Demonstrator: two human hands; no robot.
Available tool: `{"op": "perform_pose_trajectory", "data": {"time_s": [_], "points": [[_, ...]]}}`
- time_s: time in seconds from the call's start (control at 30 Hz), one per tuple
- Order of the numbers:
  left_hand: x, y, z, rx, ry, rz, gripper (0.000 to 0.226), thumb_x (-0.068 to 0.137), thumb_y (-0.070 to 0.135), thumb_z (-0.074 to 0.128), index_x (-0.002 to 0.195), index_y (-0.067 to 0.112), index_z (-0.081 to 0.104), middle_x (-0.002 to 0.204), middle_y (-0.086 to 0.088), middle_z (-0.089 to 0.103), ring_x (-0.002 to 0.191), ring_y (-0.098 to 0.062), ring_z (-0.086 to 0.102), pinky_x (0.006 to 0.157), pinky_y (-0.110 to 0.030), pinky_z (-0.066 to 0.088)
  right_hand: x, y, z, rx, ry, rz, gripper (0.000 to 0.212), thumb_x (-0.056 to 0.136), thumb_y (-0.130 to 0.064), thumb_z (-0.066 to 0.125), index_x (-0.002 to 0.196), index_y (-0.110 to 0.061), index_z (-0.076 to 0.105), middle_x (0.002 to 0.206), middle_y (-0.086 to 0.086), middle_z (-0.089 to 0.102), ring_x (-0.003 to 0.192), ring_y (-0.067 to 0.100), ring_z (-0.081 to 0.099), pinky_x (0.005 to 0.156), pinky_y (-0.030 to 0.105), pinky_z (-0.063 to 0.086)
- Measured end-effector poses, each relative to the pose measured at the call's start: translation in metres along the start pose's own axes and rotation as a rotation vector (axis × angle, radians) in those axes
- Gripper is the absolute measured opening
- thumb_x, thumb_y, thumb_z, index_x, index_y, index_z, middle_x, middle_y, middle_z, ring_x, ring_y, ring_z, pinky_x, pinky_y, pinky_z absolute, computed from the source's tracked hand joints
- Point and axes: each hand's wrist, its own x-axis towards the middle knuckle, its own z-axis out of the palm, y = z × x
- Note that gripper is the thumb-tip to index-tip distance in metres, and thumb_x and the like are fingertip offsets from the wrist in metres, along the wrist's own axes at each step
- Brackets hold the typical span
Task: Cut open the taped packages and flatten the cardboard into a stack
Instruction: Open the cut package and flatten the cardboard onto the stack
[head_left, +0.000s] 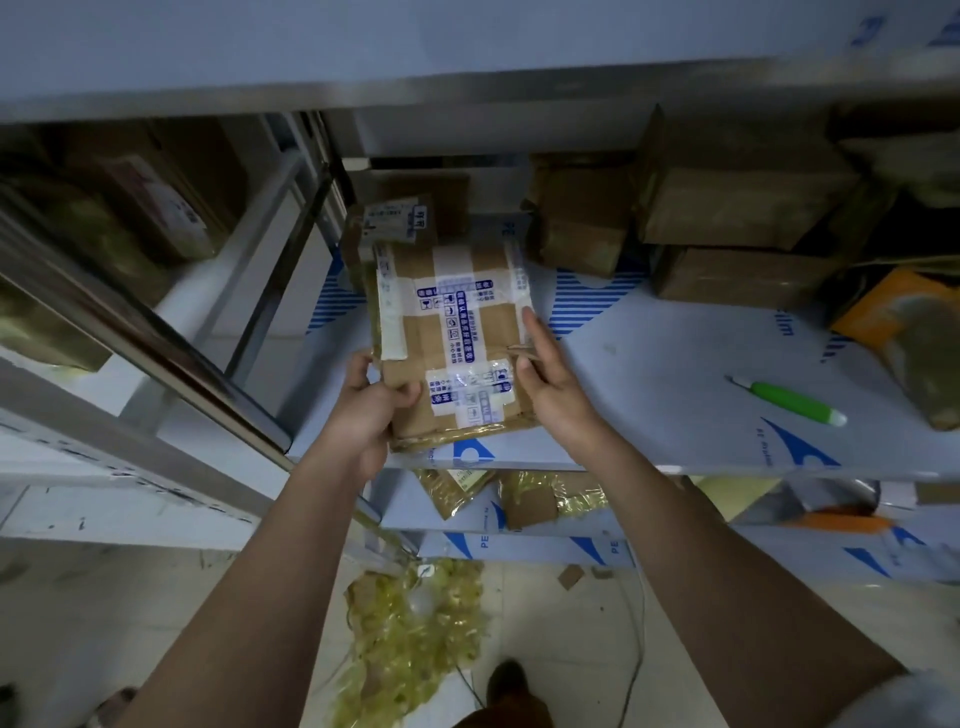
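On the middle shelf (675, 374) of a metal rack, near its front edge: one taped package (452, 338), brown cardboard crossed with white tape bearing blue printed characters and handling pictograms, too small to read. Gripped at its near left corner by the left hand (363, 410), thumb on top and fingers curled under the edge. Touched along its right side by the right hand (550, 379), fingers extended and relaxed, nothing grasped. Behind it, a smaller box (395, 218) with a white shipping label, print blurred. Further plain cardboard boxes (727, 197) stacked at the rear right, markings not discernible in the dim light. Green-handled cutter (789, 401) lying loose on the shelf, well apart to the right; blade end not clear. Shelf film printed with blue logos, letters "PE" partly legible on the lower edge. Orange item (893, 317) at far right cut off by the frame. Crumpled yellowish tape (415, 639) heaped on the floor below.
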Motion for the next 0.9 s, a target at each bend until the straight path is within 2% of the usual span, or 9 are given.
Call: {"op": "perform_pose_trajectory", "data": {"time_s": [0.07,0.13,0.2,0.37,0.47,0.6,0.67,0.73,0.9], "points": [[-0.011,0.001,0.015,-0.045,-0.078,-0.009,0.044,0.089,-0.012,0.055,0.116,0.023,0.049,0.093,0.0,0.075,0.085,-0.02,0.072,0.067,-0.037,0.056,-0.019,-0.004,-0.017,0.081,0.107,-0.038,0.055,0.099,-0.035,0.05,0.141,-0.064,0.029,0.158,-0.006,0.03,0.141,0.015,0.038,0.11,0.048,0.043],[-0.022,-0.002,0.033,-0.053,-0.168,-0.028,0.044,0.089,-0.012,0.054,0.114,0.024,0.049,0.089,-0.002,0.076,0.08,-0.02,0.073,0.061,-0.036,0.059,-0.041,-0.007,-0.043,0.107,0.182,-0.038,0.057,0.099,-0.026,0.057,0.147,-0.05,0.035,0.142,-0.011,0.052,0.129,0.009,0.053,0.107,0.044,0.047],[-0.034,-0.009,0.056,-0.04,-0.243,-0.056,0.047,0.088,-0.013,0.054,0.117,0.024,0.048,0.092,-0.004,0.076,0.082,-0.023,0.072,0.06,-0.038,0.059,-0.066,-0.011,-0.072,0.093,0.256,-0.035,0.057,0.098,-0.012,0.059,0.148,-0.033,0.041,0.126,-0.017,0.063,0.118,0.004,0.06,0.104,0.035,0.05],[-0.079,-0.037,0.149,0.036,-0.405,-0.09,0.045,0.088,-0.014,0.054,0.106,0.028,0.05,0.086,-0.004,0.076,0.077,-0.023,0.072,0.058,-0.043,0.059,-0.146,-0.011,-0.141,-0.094,0.572,-0.099,0.054,0.096,0.0,0.058,0.146,-0.015,0.045,0.117,-0.01,0.063,0.104,-0.006,0.057,0.096,0.008,0.044],[-0.122,-0.061,0.216,0.106,-0.528,-0.099,0.043,0.087,-0.013,0.058,0.102,0.027,0.051,0.084,-0.006,0.075,0.075,-0.026,0.071,0.061,-0.047,0.058,-0.209,-0.003,-0.196,-0.211,0.749,-0.081,0.053,0.097,-0.003,0.056,0.146,-0.018,0.044,0.109,-0.009,0.062,0.1,0.003,0.056,0.09,0.016,0.048],[-0.185,-0.097,0.297,0.149,-0.675,-0.121,0.04,0.083,-0.013,0.06,0.104,0.02,0.054,0.09,-0.01,0.074,0.075,-0.023,0.073,0.061,-0.037,0.058,-0.306,0.011,-0.27,-0.198,0.92,-0.015,0.05,0.096,-0.008,0.059,0.143,-0.02,0.046,0.115,-0.012,0.062,0.105,0.004,0.06,0.08,0.001,0.043],[-0.217,-0.115,0.333,0.161,-0.721,-0.152,0.04,0.082,-0.011,0.063,0.108,0.018,0.055,0.098,-0.014,0.073,0.08,-0.026,0.073,0.066,-0.039,0.058,-0.353,0.017,-0.3,-0.157,0.999,0.004,0.044,0.095,-0.015,0.063,0.133,-0.026,0.044,0.114,-0.012,0.065,0.099,-0.003,0.063,0.079,0.009,0.049],[-0.245,-0.132,0.366,0.173,-0.736,-0.169,0.036,0.082,-0.011,0.064,0.107,0.015,0.058,0.101,-0.015,0.072,0.077,-0.024,0.073,0.06,-0.034,0.058,-0.397,0.018,-0.324,-0.115,1.069,0.017,0.045,0.094,-0.024,0.065,0.132,-0.03,0.042,0.119,-0.003,0.064,0.101,0.006,0.065,0.08,0.026,0.055],[-0.297,-0.162,0.441,0.197,-0.774,-0.182,0.038,0.081,-0.009,0.067,0.114,0.009,0.062,0.11,-0.016,0.072,0.088,-0.027,0.072,0.061,-0.035,0.059,-0.473,0.003,-0.372,0.047,1.038,0.116,0.051,0.094,-0.036,0.064,0.137,-0.041,0.037,0.12,-0.006,0.054,0.106,0.013,0.061,0.083,0.033,0.057]]}}
